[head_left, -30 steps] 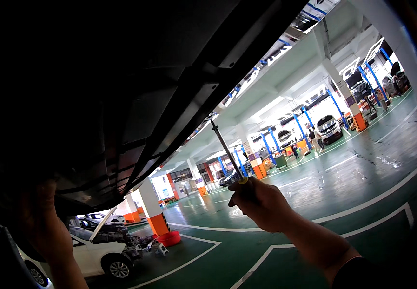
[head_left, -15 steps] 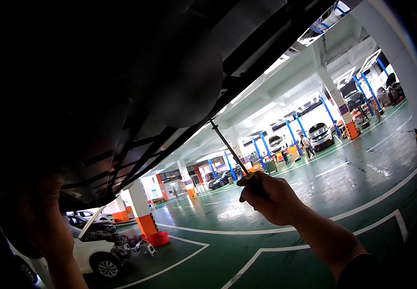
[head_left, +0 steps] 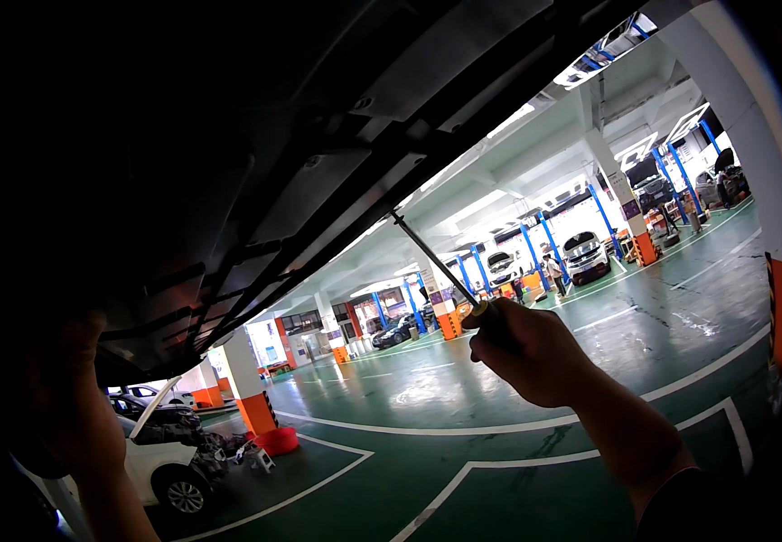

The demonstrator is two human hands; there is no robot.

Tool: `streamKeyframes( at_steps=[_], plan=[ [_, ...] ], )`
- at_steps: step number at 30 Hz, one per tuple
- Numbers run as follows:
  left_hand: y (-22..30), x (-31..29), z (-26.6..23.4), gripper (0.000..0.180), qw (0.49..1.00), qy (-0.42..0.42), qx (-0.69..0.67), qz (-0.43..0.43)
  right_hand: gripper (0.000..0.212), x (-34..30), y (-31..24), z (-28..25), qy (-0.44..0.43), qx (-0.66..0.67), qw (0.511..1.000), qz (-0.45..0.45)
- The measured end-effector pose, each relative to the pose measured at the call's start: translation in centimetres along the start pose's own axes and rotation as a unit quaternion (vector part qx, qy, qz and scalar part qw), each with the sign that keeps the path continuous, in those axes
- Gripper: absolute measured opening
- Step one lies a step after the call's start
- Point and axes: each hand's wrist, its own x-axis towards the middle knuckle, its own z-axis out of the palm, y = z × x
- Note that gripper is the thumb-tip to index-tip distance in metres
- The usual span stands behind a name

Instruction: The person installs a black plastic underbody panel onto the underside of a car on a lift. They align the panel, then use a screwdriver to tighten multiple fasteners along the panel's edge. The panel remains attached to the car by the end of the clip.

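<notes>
Overhead spreads the dark ribbed underside panel (head_left: 318, 190) of a raised vehicle. My right hand (head_left: 528, 352) is closed round the dark handle of a screwdriver (head_left: 436, 259). Its long thin shaft slants up and to the left, with a pale yellow collar by the handle. The tip is at the panel's lower edge; whether it touches cannot be made out. On the left, my left hand (head_left: 73, 384) is raised close to the panel's underside. Deep shadow hides its fingers, and whether it holds anything does not show.
A white car (head_left: 160, 461) with its front stripped stands at lower left, beside a red tub (head_left: 276, 441) and an orange-and-white pillar (head_left: 252, 388). Farther off are blue lift posts (head_left: 535, 257), cars with raised hoods and a person (head_left: 554, 273). White lines mark the green floor (head_left: 499, 501).
My right hand and the screwdriver handle sit slightly farther right and higher in view. A blurred round dark shape before the panel is gone. The whole view has shifted a little.
</notes>
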Motion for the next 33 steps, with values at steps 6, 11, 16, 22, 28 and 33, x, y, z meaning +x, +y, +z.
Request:
streamKeyframes(
  at_steps=[6, 11, 16, 22, 28, 33],
  plan=[
    [-2.7, -0.5, 0.2, 0.032, 0.987, 0.000, 0.136, 0.079, 0.019, 0.4, -1.0, -1.8, 0.050, -0.148, 0.986, -0.060],
    [-2.2, -0.5, 0.5, 0.032, 0.987, 0.017, 0.120, 0.105, 0.016, 0.8, -0.8, -2.2, 0.111, -0.234, 0.959, -0.120],
    [-4.6, -0.5, 0.9, 0.036, 0.904, 0.071, 0.334, 0.258, 0.017, 0.8, -0.8, -3.0, 0.117, -0.282, 0.946, -0.113],
    [-2.5, -1.0, 1.1, 0.043, 0.998, 0.032, 0.034, 0.051, 0.021, 1.1, -1.6, -3.2, 0.010, -0.123, 0.991, -0.049],
    [-5.9, -1.1, 0.5, 0.065, 0.852, 0.079, 0.429, 0.290, 0.022, 0.2, -3.0, -2.6, 0.044, -0.089, 0.995, -0.029],
    [-5.0, -0.9, 0.4, 0.057, 0.862, 0.082, 0.401, 0.300, 0.025, -1.3, -4.6, -0.6, 0.107, 0.030, 0.993, 0.029]
  ],
)
